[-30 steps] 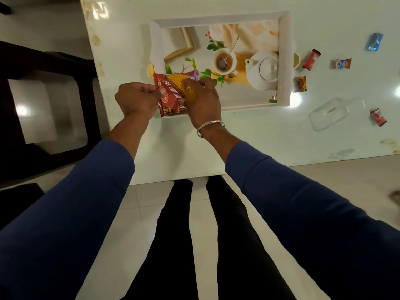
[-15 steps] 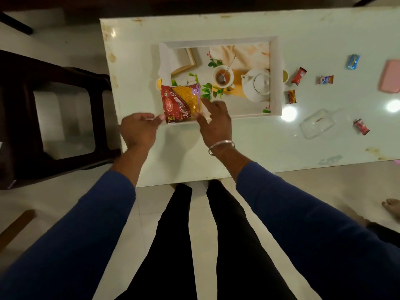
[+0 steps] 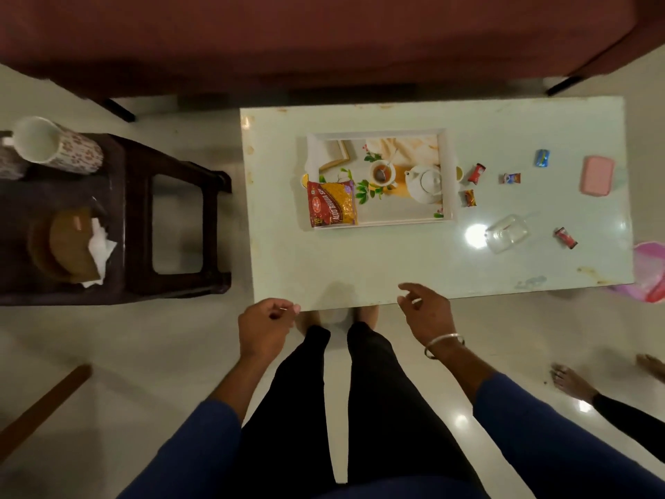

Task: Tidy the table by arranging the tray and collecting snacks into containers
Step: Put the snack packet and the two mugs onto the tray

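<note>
The snack packet [image 3: 331, 203] lies in the tray's [image 3: 449, 174] left end on the worktop [image 3: 360, 261]. Left hand [image 3: 264, 327] and right hand [image 3: 426, 315] hover at its near edge, each grip loose and seemingly empty (small candies [image 3: 476, 173] lie scattered right of the tray).

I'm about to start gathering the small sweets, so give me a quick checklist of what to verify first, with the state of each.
1. Both hands free: left hand and right hand hold nothing. Ok.
2. Snack packet in the tray: lies at its left end. Ok.
3. Sweets collected: five, such as the blue sweet, lie loose on the table. Not ok.
4. Clear container ready: lies tilted; opening cannot tell.
5. Pink box open: cannot tell.
</note>
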